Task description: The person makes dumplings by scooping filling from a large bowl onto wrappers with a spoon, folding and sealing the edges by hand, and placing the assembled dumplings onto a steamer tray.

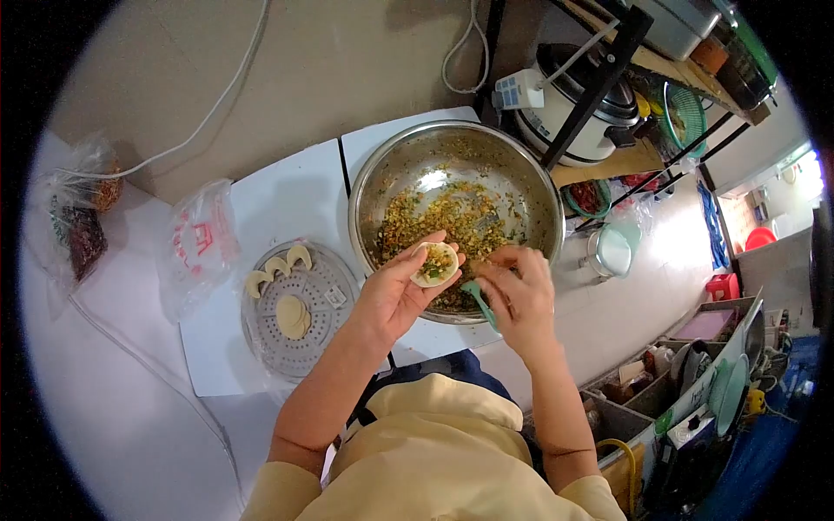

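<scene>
My left hand (pixel 393 297) cups a round dumpling wrapper (pixel 423 276) with chopped filling (pixel 440 263) heaped in its middle. Pinched in the fingers of my right hand (pixel 523 300) is a green spoon (pixel 480 304), just right of the wrapper and over the near edge of a big metal bowl (pixel 521 174). Loose yellow-green filling (pixel 460 213) covers the bowl's bottom and sticks to its wall. Left of my left arm lies a round perforated tray (pixel 261 334). It carries a small stack of flat wrappers (pixel 293 318) and several folded dumplings (pixel 298 256).
The bowl and tray stand on a white table (pixel 217 365). A plastic bag (pixel 200 239) lies at its left. Behind the bowl, a shelf rack (pixel 599 87) holds a rice cooker (pixel 565 122). Boxes of kitchenware (pixel 647 395) stand at the lower right.
</scene>
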{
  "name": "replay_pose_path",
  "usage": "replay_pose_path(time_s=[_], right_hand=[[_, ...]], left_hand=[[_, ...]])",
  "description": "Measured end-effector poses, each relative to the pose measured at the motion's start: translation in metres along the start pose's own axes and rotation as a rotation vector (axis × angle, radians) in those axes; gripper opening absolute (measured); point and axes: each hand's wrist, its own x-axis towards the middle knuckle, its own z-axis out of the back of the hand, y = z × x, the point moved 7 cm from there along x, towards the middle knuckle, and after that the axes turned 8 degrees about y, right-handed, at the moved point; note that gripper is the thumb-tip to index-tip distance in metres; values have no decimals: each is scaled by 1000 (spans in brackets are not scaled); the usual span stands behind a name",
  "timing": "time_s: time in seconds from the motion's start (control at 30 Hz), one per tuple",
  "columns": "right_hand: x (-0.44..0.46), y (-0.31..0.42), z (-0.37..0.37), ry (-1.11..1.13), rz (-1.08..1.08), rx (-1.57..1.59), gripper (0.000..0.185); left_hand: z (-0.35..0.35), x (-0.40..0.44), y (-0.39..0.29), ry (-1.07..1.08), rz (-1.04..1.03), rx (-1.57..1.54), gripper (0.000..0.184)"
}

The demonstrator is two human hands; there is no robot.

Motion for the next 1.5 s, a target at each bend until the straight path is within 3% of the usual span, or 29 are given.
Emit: replay_pose_path(time_s=[0.07, 0.4, 0.5, 0.57, 0.7, 0.9, 1.1, 1.37, 1.5], right_hand=[[0, 12, -3, 42, 164, 130, 22], [0, 12, -5, 12, 191, 202, 18], [-1, 10, -1, -42, 140, 279, 16], [-2, 10, 2, -54, 111, 325, 18], [-3, 11, 8, -68, 111, 380, 24], [-10, 7, 10, -117, 100, 572, 32], [-9, 14, 15, -70, 146, 418, 28], [-6, 13, 17, -73, 97, 455, 26], [-6, 11, 14, -57, 140, 457, 25]], left_hand=[[-2, -1, 1, -6, 7, -1, 38], [-20, -6, 12, 101, 133, 39, 39], [-35, -16, 8, 113, 109, 222, 43], [-49, -22, 2, 241, 43, 727, 52], [-56, -25, -1, 230, 54, 771, 58], [-67, -32, -10, 276, -20, 805, 52], [-75, -35, -6, 317, 31, 789, 46], [-70, -33, -7, 300, -39, 904, 44], [-68, -30, -4, 292, -61, 819, 44]])
